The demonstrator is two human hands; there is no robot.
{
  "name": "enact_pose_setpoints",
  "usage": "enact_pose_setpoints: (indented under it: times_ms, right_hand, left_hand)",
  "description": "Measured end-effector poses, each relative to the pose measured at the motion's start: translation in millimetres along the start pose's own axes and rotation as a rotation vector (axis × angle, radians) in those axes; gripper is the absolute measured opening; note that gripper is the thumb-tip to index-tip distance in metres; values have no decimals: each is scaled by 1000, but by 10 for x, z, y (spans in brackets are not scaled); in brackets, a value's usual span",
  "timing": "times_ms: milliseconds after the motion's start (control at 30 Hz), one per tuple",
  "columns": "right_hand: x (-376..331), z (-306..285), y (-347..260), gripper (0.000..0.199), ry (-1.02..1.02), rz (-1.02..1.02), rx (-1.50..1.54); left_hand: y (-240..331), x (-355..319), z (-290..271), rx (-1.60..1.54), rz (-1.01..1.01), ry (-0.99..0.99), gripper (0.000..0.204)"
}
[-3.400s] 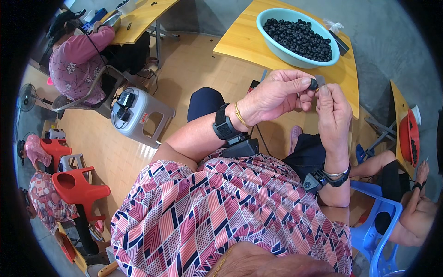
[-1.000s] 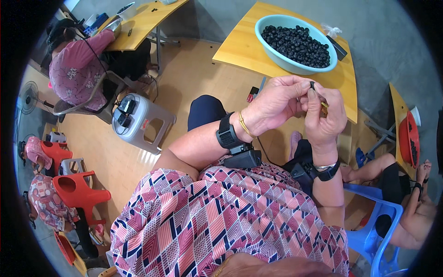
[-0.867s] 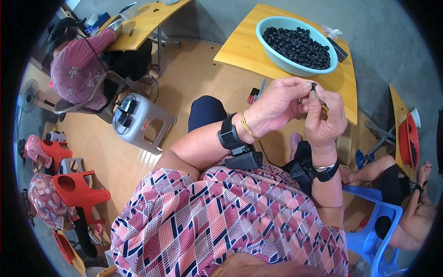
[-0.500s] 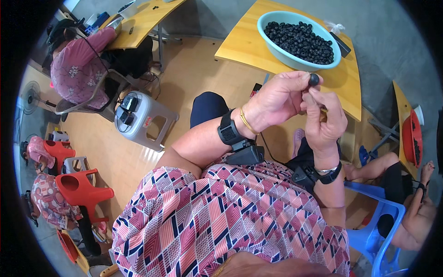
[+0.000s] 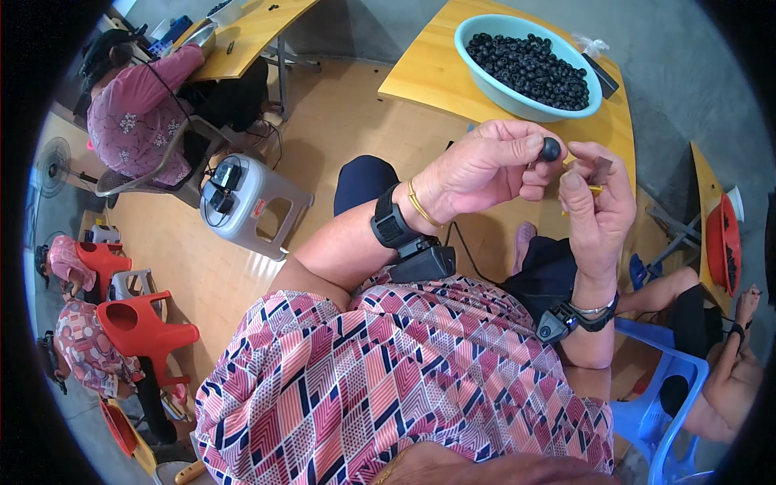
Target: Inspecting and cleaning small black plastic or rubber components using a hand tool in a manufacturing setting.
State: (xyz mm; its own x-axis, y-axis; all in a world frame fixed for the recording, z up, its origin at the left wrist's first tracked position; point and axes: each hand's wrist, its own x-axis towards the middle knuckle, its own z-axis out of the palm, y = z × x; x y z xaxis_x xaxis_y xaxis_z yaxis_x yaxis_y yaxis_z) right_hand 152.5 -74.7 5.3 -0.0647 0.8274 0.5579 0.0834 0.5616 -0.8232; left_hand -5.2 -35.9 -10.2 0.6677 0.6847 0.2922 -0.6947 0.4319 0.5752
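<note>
Head view, two hands [image 5: 517, 166], one black bead [image 5: 550, 149], one basin [image 5: 485, 81]

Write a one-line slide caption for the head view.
Left hand pinches a small black bead beside the right hand, above a wooden table bearing a teal basin of beads.

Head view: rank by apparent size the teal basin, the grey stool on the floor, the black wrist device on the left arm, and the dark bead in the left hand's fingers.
1. teal basin
2. grey stool, close to the basin; unsure, since they sit at different distances
3. black wrist device
4. dark bead, pinched by the left hand
</note>
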Motion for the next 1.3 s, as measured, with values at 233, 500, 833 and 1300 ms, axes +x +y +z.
enact_pose_setpoints:
  times_ms: [233,500,833,1300]
  right_hand:
    - [82,87,-47,23,-84,-54,-48]
    - [107,47,-37,21,-121,-67,-110]
    - [62,45,-31,11,-100,163,356]
    - [93,45,83,22,-22,-86,-137]
  left_hand:
    - [15,-15,8,76,-15,67,23]
    - [-17,-36,-52,95,-27,50,22]
    - [-20,-59,-36,183,-69,95,24]
    - [-18,-7,-45,191,-38,172,24]
